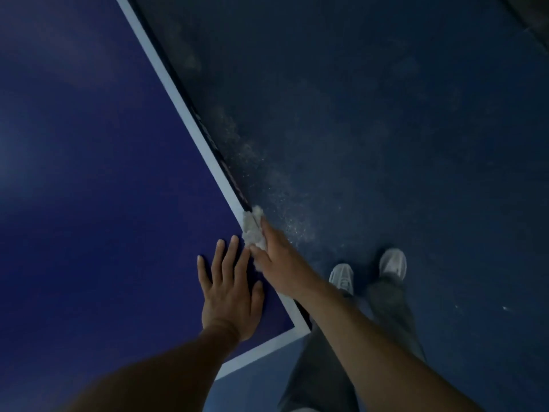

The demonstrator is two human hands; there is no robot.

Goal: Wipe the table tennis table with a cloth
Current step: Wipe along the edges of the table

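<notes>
The dark blue table tennis table (98, 179) fills the left of the head view, with a white border line along its right edge and near corner. A crumpled white cloth (252, 230) lies over that right edge. My right hand (277, 260) grips the cloth and presses it against the edge, fingers wrapped round the rim. Just left of it, my left hand (230, 288) rests flat on the blue surface near the corner, fingers spread and straight.
To the right of the table lies a dark blue floor (386, 129) with a dusty pale streak beside the edge. My legs in dark trousers and two pale shoes (368, 270) stand close to the table's corner (300, 325).
</notes>
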